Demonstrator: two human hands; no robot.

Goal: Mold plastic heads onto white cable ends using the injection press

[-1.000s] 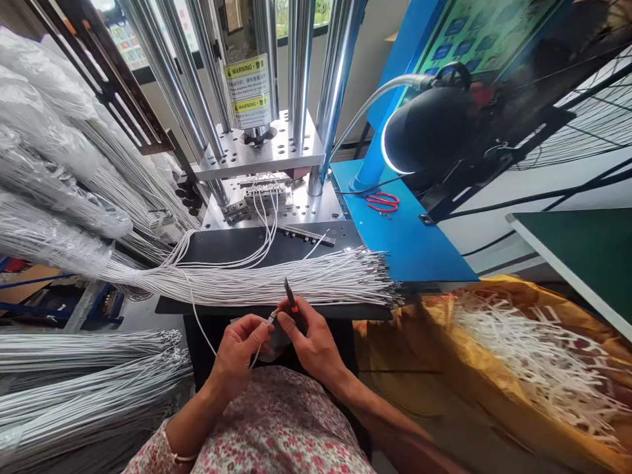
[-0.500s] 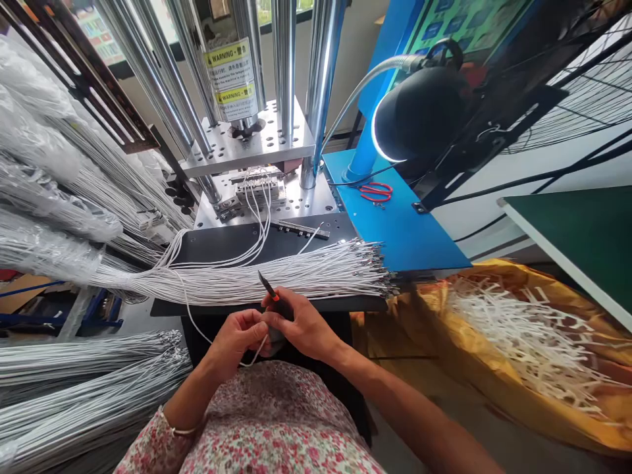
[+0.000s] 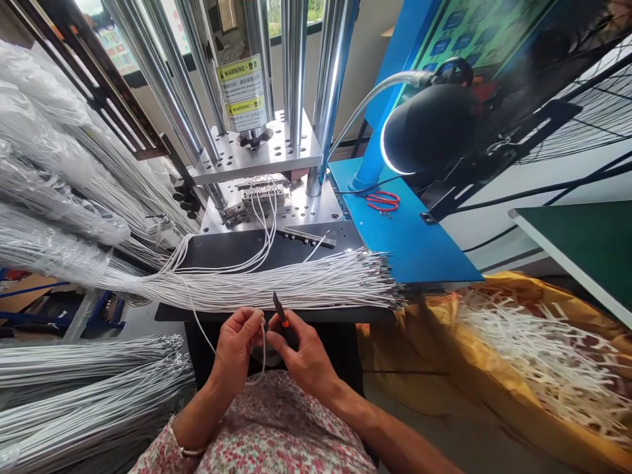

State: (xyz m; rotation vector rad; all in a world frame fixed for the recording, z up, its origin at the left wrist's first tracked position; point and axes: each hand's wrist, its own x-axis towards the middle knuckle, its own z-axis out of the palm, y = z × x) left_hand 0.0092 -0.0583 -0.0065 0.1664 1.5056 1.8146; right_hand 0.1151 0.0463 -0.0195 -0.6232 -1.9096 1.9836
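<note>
My left hand point(image 3: 239, 339) pinches the end of a thin white cable point(image 3: 263, 359) between thumb and fingertips. The cable loops below that hand and runs up to the left into a large bundle of white cables point(image 3: 276, 280) on the black table. Close beside it, a little apart, my right hand point(image 3: 303, 345) is closed around a black knife point(image 3: 279, 308) with an orange part, its pointed blade upward. Fingers hide the cable's very tip. Behind the bundle, several cables run into a metal mould point(image 3: 266, 196) on the press.
A slotted metal bar point(image 3: 309, 237) lies behind the bundle. Red-handled scissors point(image 3: 384, 201) rest on the blue base under a lit lamp point(image 3: 429, 128). A yellow sack point(image 3: 429, 375) of white scraps stands right; more cable bundles point(image 3: 89, 388) lie left.
My hands have drawn apart slightly. The knife now points more upright, and the cable end shows between the hands. The whole view has shifted a little.
</note>
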